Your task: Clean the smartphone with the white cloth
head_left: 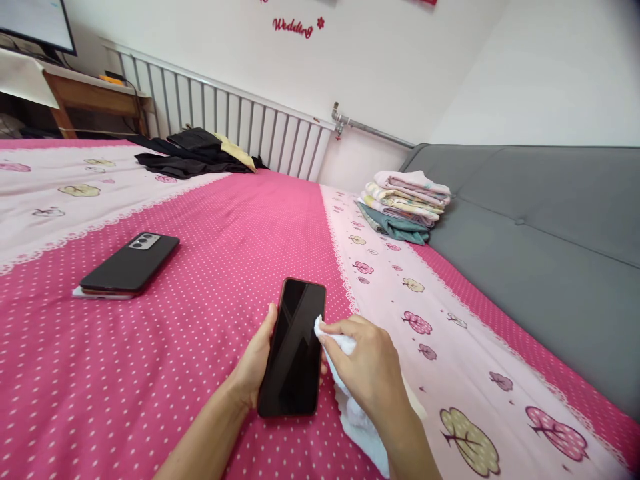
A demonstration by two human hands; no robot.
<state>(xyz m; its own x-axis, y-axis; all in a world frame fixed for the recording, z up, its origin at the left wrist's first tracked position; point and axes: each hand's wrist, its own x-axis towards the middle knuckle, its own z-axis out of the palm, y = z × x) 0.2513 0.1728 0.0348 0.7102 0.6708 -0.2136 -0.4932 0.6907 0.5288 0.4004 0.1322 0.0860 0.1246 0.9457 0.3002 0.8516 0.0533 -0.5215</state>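
Observation:
My left hand [253, 363] grips a black smartphone [295, 350] by its left edge, screen up, low over the pink dotted bedsheet [225, 227]. Pinched in the fingers of my right hand [367, 363] is a white cloth [353, 407], its tip pressed against the phone's right edge. The rest of the cloth trails down under my right wrist onto the sheet.
A second black phone [131, 263] lies face down on something white, left of centre on the bed. Dark clothes [195, 153] lie at the far side near a white radiator [240, 120]. Folded towels [405, 203] are stacked beside the grey headboard [540, 247].

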